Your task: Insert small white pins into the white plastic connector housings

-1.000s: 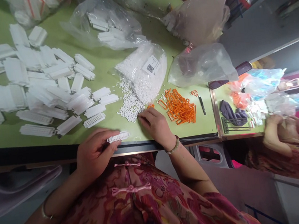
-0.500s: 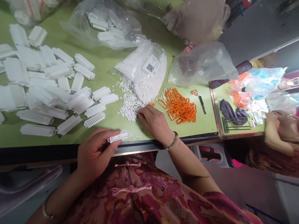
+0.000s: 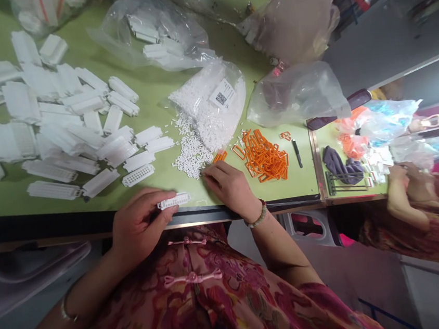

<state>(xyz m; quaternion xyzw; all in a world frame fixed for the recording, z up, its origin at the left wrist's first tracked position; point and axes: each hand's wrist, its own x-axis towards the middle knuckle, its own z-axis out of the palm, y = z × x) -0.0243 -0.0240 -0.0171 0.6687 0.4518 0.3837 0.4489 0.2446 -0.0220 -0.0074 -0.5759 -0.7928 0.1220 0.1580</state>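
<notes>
My left hand (image 3: 141,222) pinches a white connector housing (image 3: 178,200) near the table's front edge, with its rows of holes showing. To the right, my right hand (image 3: 232,186) rests low at the table, its fingers curled at the front of a pile of small white pieces (image 3: 190,154); whatever its fingertips hold is too small to make out. Just beyond its knuckles lie a few orange frames (image 3: 219,156). A larger heap of orange frames (image 3: 266,159) is right of that hand. Many white housings (image 3: 77,122) are spread over the left side.
An open bag of small white pieces (image 3: 216,99) lies behind the loose pile. Farther back are clear bags (image 3: 158,29). A black pen (image 3: 297,153) lies right of the orange heap. At the far right, a person's hands (image 3: 405,176) work at another table.
My right hand has shifted slightly right and toward the front edge, uncovering more of the small orange frames behind it. My left hand and its housing stay in place.
</notes>
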